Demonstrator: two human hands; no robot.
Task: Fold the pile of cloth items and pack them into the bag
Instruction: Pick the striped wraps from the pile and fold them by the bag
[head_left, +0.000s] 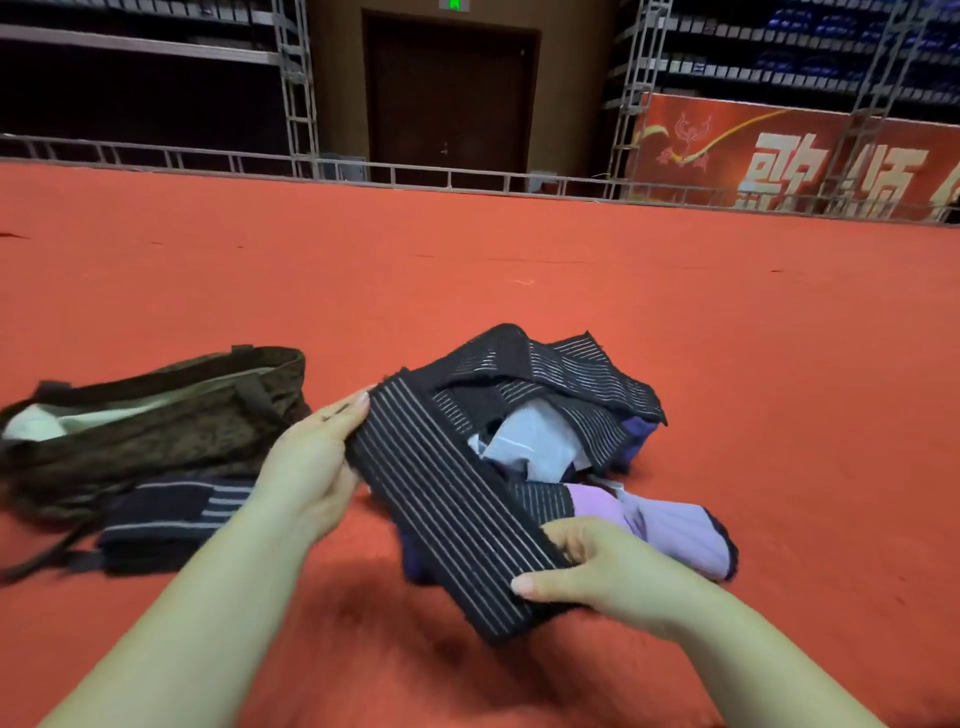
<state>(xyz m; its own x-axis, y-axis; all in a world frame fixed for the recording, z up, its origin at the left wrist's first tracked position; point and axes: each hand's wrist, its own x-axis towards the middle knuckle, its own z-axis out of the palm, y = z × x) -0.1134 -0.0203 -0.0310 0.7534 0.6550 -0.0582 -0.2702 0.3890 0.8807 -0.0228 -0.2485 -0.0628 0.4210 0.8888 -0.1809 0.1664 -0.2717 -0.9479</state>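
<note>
I hold a folded black cloth band with thin white stripes (452, 512) above the red carpet. My left hand (311, 462) grips its upper left end and my right hand (602, 571) grips its lower right end. Behind it lies the pile of cloth items (561, 415): more black striped pieces, a pale blue-white piece and a lilac piece (670, 530). The dark brown bag (156, 421) lies on its side at the left, mouth open, with a light lining showing. A folded dark striped cloth (171, 519) rests in front of the bag.
Red carpet (519, 270) covers the floor all around. A low metal railing (447, 176) runs along the far edge, with truss towers, a dark door and a red banner (800, 156) behind it. A bag strap (41, 561) trails at the lower left.
</note>
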